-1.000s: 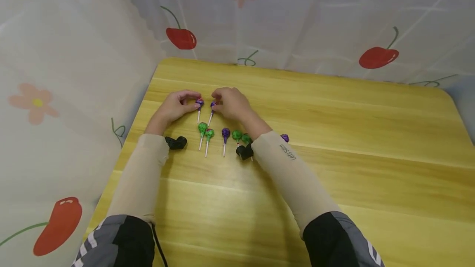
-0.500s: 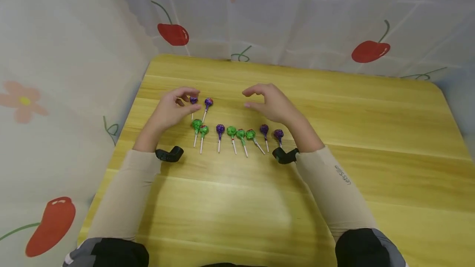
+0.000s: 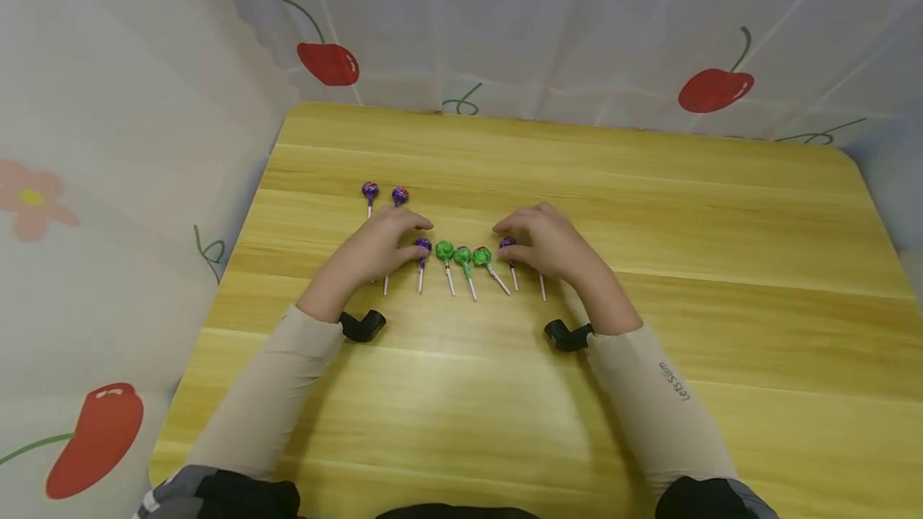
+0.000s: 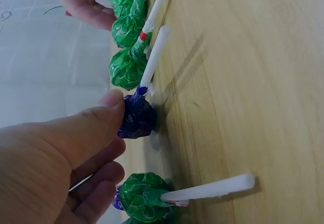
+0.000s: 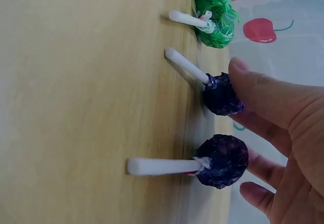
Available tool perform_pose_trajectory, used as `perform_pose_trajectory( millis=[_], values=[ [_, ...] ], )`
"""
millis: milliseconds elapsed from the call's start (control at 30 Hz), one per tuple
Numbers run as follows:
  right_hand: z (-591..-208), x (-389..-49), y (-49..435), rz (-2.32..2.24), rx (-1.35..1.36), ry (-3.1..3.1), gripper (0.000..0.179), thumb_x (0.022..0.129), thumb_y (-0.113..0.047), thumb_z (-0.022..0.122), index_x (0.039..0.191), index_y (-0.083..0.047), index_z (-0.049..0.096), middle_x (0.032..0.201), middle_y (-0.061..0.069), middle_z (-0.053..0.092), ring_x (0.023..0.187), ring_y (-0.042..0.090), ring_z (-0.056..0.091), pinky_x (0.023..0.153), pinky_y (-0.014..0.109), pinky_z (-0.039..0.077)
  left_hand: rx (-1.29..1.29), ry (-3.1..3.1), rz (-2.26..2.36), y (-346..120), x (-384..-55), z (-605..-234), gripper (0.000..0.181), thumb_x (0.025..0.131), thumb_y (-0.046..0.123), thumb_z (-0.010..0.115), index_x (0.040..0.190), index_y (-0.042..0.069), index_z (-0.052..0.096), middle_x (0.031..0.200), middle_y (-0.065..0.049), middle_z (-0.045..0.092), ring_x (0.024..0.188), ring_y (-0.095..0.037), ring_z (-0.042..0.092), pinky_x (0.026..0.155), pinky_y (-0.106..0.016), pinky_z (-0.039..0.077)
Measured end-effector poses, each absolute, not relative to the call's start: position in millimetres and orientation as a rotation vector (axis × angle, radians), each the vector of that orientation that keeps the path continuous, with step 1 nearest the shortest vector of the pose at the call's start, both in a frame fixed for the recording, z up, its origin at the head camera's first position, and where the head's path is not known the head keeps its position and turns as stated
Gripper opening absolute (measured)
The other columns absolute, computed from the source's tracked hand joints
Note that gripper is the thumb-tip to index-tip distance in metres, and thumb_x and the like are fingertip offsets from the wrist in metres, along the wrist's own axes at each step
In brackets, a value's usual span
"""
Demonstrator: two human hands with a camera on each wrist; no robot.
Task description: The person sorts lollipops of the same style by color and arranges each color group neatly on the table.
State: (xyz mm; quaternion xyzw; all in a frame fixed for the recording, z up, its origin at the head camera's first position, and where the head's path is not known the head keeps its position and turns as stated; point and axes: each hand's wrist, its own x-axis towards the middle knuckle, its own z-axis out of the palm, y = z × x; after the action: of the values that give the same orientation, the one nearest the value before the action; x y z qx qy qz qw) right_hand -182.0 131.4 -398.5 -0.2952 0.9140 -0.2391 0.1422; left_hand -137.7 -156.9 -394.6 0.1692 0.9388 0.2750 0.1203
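My left hand [image 3: 378,245] is at a purple-wrapped lollipop [image 4: 137,117] in the row, thumb against its head and the other fingers curled on the far side. My right hand [image 3: 550,243] has its thumb and forefinger around another purple lollipop [image 5: 221,95] further right, its white stick on the table side. Between the hands lie three green lollipops [image 3: 464,255], sticks pointing toward me. A further purple lollipop [image 5: 223,161] lies beneath the right fingers, mostly covered in the head view. Under the left hand a green lollipop [image 4: 147,197] shows in the left wrist view.
Two purple lollipops, one left [image 3: 370,189] and one right [image 3: 400,195], lie behind the row, their sticks partly covered by the left hand. The wooden table [image 3: 461,407] meets a cherry-printed curtain [image 3: 562,30] at its back and left edges. Black wrist cameras [image 3: 363,326] jut inward.
My left hand has left the back purple lollipops and come right and toward me to the row. The right hand went from the back pair rightward, then down to a purple lollipop in the row.
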Motion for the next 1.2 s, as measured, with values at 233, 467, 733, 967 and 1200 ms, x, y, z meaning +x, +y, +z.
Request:
perform_pose_trajectory(
  millis=[233, 467, 733, 967, 1200],
  values=[
    [-400, -181, 131, -0.682, -0.792, 2.672, 0.034, 0.088, -0.03, 0.076, 0.12, -0.018, 0.072, 0.123, 0.001, 0.07, 0.121, 0.029, 0.05, 0.109, 0.055, 0.028, 0.575, 2.822, 0.654, -149, -140, -393, 0.027, 0.093, 0.022, 0.071, 0.114, 0.005, 0.071, 0.112, -0.009, 0.071, 0.11, -0.028, 0.06, 0.102, -0.043, 0.043],
    [-399, -181, 129, -0.646, -0.773, 2.701, 0.026, 0.088, -0.03, 0.077, 0.111, -0.017, 0.075, 0.116, 0.001, 0.072, 0.12, 0.029, 0.051, 0.108, 0.054, 0.029, 0.613, 2.832, 0.603, -145, -138, -389, 0.022, 0.091, 0.024, 0.073, 0.105, 0.007, 0.074, 0.102, -0.007, 0.073, 0.098, -0.025, 0.061, 0.093, -0.041, 0.045],
    [-401, -180, 122, -0.675, -0.816, 2.676, 0.024, 0.088, -0.029, 0.076, 0.11, -0.017, 0.076, 0.115, 0.0, 0.072, 0.115, 0.027, 0.051, 0.106, 0.052, 0.031, 0.559, 2.877, 0.553, -147, -134, -390, 0.023, 0.091, 0.024, 0.074, 0.105, 0.006, 0.074, 0.101, -0.008, 0.073, 0.097, -0.027, 0.062, 0.09, -0.043, 0.048],
    [-402, -179, 124, -0.675, -0.796, 2.684, 0.023, 0.088, -0.029, 0.076, 0.108, -0.018, 0.076, 0.114, 0.0, 0.072, 0.116, 0.026, 0.051, 0.106, 0.051, 0.032, 0.484, 2.793, 0.622, -145, -144, -383, 0.018, 0.092, 0.021, 0.072, 0.105, 0.009, 0.072, 0.098, -0.006, 0.071, 0.089, -0.023, 0.061, 0.081, -0.039, 0.049],
    [-402, -180, 127, -0.678, -0.793, 2.676, 0.025, 0.088, -0.028, 0.077, 0.109, -0.017, 0.076, 0.114, 0.0, 0.072, 0.116, 0.026, 0.05, 0.105, 0.051, 0.033, 0.293, 2.703, 1.014, -160, -179, -366, 0.027, 0.092, 0.019, 0.072, 0.118, 0.012, 0.067, 0.108, -0.006, 0.067, 0.1, -0.024, 0.057, 0.083, -0.04, 0.045]
  ],
)
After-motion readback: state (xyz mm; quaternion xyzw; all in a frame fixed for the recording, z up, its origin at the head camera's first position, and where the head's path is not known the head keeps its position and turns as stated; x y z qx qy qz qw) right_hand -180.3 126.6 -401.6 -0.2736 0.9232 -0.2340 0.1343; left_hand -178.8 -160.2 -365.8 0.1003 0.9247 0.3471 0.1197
